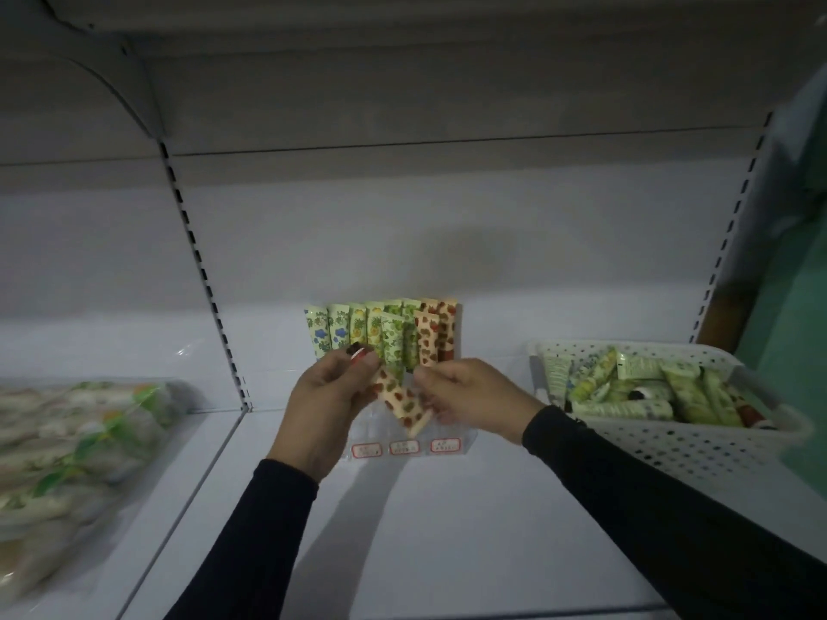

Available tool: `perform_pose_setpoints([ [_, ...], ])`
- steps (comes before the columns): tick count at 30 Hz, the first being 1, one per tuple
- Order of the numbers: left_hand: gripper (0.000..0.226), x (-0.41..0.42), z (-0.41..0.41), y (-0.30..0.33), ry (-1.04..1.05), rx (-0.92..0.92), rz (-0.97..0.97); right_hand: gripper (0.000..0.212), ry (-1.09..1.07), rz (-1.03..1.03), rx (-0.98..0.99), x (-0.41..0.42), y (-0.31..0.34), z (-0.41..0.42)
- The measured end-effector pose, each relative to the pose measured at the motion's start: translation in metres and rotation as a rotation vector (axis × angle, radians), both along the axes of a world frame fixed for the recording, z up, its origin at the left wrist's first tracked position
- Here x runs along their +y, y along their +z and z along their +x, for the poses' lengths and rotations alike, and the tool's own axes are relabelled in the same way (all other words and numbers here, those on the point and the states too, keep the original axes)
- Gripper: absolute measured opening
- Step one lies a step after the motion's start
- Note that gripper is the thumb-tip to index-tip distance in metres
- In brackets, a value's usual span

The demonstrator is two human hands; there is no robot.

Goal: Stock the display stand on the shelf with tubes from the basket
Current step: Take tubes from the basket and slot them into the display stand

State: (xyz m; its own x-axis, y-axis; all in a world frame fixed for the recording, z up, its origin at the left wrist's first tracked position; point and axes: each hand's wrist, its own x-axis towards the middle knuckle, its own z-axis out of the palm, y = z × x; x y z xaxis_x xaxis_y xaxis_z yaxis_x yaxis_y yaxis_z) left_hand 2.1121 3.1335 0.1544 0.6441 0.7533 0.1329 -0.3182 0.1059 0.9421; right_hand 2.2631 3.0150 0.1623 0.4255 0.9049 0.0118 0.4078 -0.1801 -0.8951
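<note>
On the shelf, the left hand pinches the cap end of a red-spotted tube, the right hand grasps its middle just before the stand, and the basket sits right.

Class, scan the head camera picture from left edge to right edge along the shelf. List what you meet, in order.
Wrapped packets → left hand → spotted tube held between both hands → right hand → white basket of tubes. The display stand with its standing tubes sits behind the hands, so its place overlaps theirs.
</note>
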Motion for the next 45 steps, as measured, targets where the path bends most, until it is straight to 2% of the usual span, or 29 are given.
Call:
perform_pose_setpoints([
  [3, 0.016, -0.015, 0.008, 0.001, -0.050, -0.097, -0.113, 0.036, 0.033, -0.008, 0.265, -0.010, 0.001, 0.005],
  [6, 0.009, -0.019, 0.012, -0.003, -0.059, -0.128, -0.148, 0.026, -0.003, 0.109, 0.478, -0.020, 0.009, 0.013],
  [10, 0.017, -0.022, 0.016, -0.017, 0.002, 0.088, 0.100, 0.016, -0.102, 0.242, 0.518, -0.026, 0.020, 0.021],
  [13, 0.017, -0.028, 0.021, -0.022, 0.003, 0.192, 0.274, 0.026, -0.109, 0.311, 0.525, -0.024, 0.019, 0.023],
  [16, 0.017, -0.031, 0.023, -0.023, -0.010, 0.216, 0.328, 0.028, -0.112, 0.333, 0.472, -0.023, 0.016, 0.024],
  [18, 0.015, -0.029, 0.022, -0.026, 0.008, 0.262, 0.435, 0.025, -0.127, 0.359, 0.401, -0.022, 0.016, 0.025],
  [20, 0.020, -0.021, 0.019, -0.033, 0.116, 0.416, 0.665, 0.018, -0.162, 0.403, 0.322, -0.021, 0.019, 0.028],
  [22, 0.039, -0.009, 0.013, -0.043, 0.290, 0.626, 0.931, 0.012, -0.232, 0.435, 0.192, -0.019, 0.023, 0.033],
  [25, 0.059, 0.009, 0.003, -0.059, 0.394, 0.777, 1.242, 0.014, -0.349, 0.429, -0.066, -0.015, 0.025, 0.045],
  [26, 0.065, 0.014, 0.002, -0.066, 0.409, 0.831, 1.291, 0.017, -0.369, 0.420, -0.132, -0.013, 0.025, 0.047],
  [28, 0.075, 0.021, 0.002, -0.078, 0.373, 0.941, 1.301, 0.022, -0.385, 0.403, -0.239, -0.011, 0.025, 0.049],
  [31, 0.083, 0.026, 0.004, -0.092, 0.361, 1.006, 1.299, 0.024, -0.376, 0.376, -0.342, -0.006, 0.025, 0.050],
  [40, 0.094, 0.028, 0.006, -0.101, 0.394, 1.003, 1.319, 0.029, -0.349, 0.296, -0.408, 0.010, 0.017, 0.058],
  [45, 0.095, 0.028, 0.006, -0.101, 0.393, 0.991, 1.306, 0.040, -0.329, 0.267, -0.440, 0.015, 0.011, 0.061],
])
